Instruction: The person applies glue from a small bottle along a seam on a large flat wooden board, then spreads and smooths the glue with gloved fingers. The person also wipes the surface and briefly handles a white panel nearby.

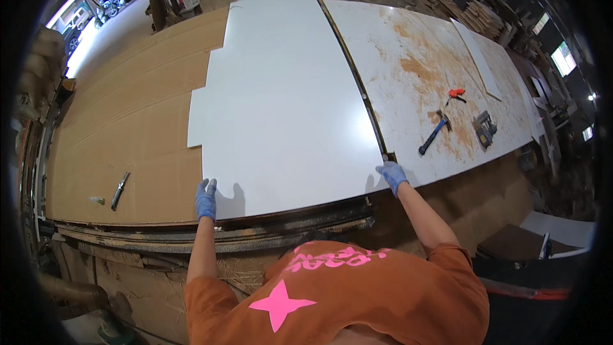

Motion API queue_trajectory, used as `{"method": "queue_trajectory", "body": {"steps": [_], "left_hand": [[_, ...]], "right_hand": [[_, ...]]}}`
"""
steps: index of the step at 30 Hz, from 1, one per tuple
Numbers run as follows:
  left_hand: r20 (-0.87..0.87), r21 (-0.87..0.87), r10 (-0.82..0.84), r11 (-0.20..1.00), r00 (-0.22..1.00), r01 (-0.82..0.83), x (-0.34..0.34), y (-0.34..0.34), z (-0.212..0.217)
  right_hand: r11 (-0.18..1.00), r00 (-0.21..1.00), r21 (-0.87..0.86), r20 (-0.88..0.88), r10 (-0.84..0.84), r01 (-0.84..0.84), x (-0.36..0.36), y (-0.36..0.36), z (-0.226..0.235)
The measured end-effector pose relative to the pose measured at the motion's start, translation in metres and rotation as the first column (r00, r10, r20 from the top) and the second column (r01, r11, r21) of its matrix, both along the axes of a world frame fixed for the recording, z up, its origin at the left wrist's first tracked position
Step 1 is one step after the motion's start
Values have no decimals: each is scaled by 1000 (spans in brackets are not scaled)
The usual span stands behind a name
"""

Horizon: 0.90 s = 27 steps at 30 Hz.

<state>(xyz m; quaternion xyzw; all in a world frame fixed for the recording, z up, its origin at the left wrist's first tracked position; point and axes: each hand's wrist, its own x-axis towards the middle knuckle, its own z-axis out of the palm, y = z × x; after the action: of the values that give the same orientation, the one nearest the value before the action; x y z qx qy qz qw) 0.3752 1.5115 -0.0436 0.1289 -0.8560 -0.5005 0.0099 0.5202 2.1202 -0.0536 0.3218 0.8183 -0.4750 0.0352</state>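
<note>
A large white panel lies flat on a stack of brown boards, its left edge stepped. My left hand, in a blue glove, rests on the panel's near left corner with fingers spread. At the panel's near right corner my right hand, also blue-gloved, presses against the edge. Whether either hand grips the panel or only pushes on it is unclear.
A second white board, stained with orange dust, lies to the right with a blue-handled hammer, a red tool and a small power tool on it. A dark tool lies on the brown boards at left. Stacked wood sits far right.
</note>
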Motion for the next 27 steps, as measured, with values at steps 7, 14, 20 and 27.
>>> {"method": "queue_trajectory", "body": {"steps": [7,14,20,27], "left_hand": [[44,172,121,977,992,-127,9,-16,17],[86,349,230,904,969,-246,-5,-33,28],[54,338,108,934,993,-120,-18,-66,-3],[358,449,137,842,924,-298,-8,-39,40]], "right_hand": [[945,997,-322,-68,38,-58,-3,-18,35],[770,941,-540,182,-287,339,6,-40,77],[674,926,-636,302,-229,374,-6,-41,79],[885,996,-457,29,-81,85,12,-30,101]]}}
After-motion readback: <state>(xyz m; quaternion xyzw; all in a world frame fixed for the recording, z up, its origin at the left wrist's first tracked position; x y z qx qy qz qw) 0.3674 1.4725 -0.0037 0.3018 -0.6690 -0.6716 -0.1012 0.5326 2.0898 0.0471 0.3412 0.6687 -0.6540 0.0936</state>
